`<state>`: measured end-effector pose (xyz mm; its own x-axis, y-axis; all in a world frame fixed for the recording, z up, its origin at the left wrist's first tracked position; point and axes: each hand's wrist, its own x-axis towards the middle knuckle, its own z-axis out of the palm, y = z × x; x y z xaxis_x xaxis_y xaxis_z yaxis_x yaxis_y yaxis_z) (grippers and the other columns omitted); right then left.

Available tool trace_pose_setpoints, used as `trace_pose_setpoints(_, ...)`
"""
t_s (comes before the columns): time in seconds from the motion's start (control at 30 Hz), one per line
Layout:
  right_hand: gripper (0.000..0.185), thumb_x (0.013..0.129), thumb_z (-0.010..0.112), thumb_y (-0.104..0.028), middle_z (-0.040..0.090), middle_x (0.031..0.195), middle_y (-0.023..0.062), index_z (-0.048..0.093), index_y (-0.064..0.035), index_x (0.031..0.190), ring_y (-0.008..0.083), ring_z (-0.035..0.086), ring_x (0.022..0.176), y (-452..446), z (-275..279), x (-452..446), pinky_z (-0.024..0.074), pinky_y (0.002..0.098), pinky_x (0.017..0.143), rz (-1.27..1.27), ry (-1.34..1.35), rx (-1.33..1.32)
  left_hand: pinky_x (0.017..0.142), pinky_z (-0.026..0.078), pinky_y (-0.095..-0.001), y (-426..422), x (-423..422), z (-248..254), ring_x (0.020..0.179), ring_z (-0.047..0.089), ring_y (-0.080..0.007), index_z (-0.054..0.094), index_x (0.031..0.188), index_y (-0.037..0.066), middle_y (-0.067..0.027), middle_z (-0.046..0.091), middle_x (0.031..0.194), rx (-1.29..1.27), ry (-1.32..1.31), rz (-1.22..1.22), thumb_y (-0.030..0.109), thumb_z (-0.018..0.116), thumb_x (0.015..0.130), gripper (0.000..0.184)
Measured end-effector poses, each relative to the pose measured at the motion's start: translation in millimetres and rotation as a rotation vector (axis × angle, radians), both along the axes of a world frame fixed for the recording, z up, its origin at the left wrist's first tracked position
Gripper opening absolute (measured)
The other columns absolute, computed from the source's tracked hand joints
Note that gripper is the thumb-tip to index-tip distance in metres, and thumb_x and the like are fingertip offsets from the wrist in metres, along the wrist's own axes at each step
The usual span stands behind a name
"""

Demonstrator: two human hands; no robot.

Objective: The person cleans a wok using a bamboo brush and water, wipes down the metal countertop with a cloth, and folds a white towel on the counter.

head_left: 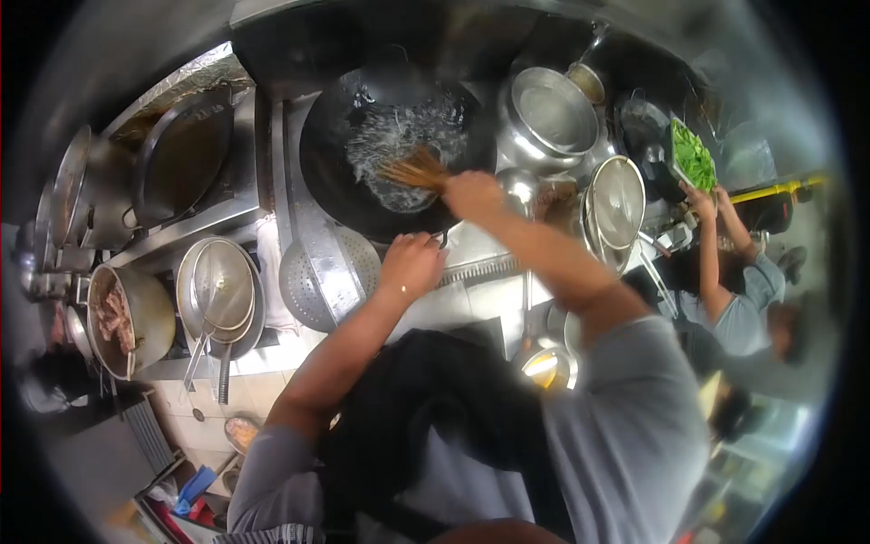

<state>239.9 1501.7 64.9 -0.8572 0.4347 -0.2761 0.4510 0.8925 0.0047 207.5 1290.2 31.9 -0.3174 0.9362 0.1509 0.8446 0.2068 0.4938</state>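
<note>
One brown bristle brush [413, 170] my right fingers [460, 190] hold inside the round black metal wok [323, 152] at twelve o'clock; whether left fingers [412, 245] grip its rim, I cannot tell. Scrubbing seems unfinished; water [376, 136] not yet out.

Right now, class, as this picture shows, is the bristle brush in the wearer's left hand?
No, the right hand grips the bristle brush in the wok, while the left hand is at the wok's near edge.
</note>
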Motion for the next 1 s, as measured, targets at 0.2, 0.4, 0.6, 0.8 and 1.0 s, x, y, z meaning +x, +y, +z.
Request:
trace_pose_setpoints(0.2,0.028,0.099,0.059,-0.028,0.075,0.116,0.0194,0.075,-0.0106,0.114,0.0329,0.074,0.109,61,-1,-65,0.0603,0.0453,0.090,-0.307,0.162,-0.023,0.076,0.059,-0.0472,25,-1,-16,0.078,0.072,-0.0353,0.076,0.078,0.006,-0.0143,0.072,0.085,-0.039,-0.016,0.002,0.028,0.063,0.094,0.030)
trace_pose_setpoints(0.4,0.032,0.098,0.059,-0.026,0.075,0.119,0.0201,0.073,-0.0097,0.121,0.0339,0.073,0.112,-33,10,-37,0.0579,0.0466,0.097,-0.058,0.067,-0.211,0.078,0.059,-0.0475,28,1,-20,0.082,0.072,-0.0349,0.078,0.080,0.007,-0.0130,0.075,0.089,-0.010,-0.007,0.089,0.031,0.058,0.095,0.035)
trace_pose_setpoints(0.6,0.032,0.099,0.054,-0.022,0.075,0.118,0.0184,0.076,-0.0084,0.117,0.0342,0.074,0.111,5,-6,-85,0.0609,0.0462,0.091,-0.215,0.109,-0.140,0.070,0.059,-0.0470,25,7,-24,0.074,0.072,-0.0341,0.076,0.078,0.008,-0.0122,0.074,0.081,0.045,0.062,0.089,0.030,0.062,0.094,0.030)
trace_pose_setpoints(0.8,0.033,0.096,0.054,-0.023,0.074,0.119,0.0186,0.076,-0.0131,0.118,0.0344,0.073,0.110,-24,34,39,0.0587,0.0447,0.091,0.076,0.005,-0.072,0.077,0.058,-0.0477,25,6,-14,0.082,0.072,-0.0345,0.075,0.080,0.009,-0.0131,0.075,0.088,0.004,-0.010,0.068,0.031,0.061,0.096,0.031)
trace_pose_setpoints(1.0,0.028,0.097,0.056,-0.020,0.077,0.113,0.0174,0.079,-0.0075,0.108,0.0305,0.076,0.102,82,30,-15,0.0608,0.0438,0.088,-0.236,0.170,0.073,0.081,0.058,-0.0472,26,11,-7,0.085,0.072,-0.0356,0.076,0.080,0.007,-0.0141,0.075,0.093,-0.065,-0.020,0.132,0.031,0.059,0.096,0.033)
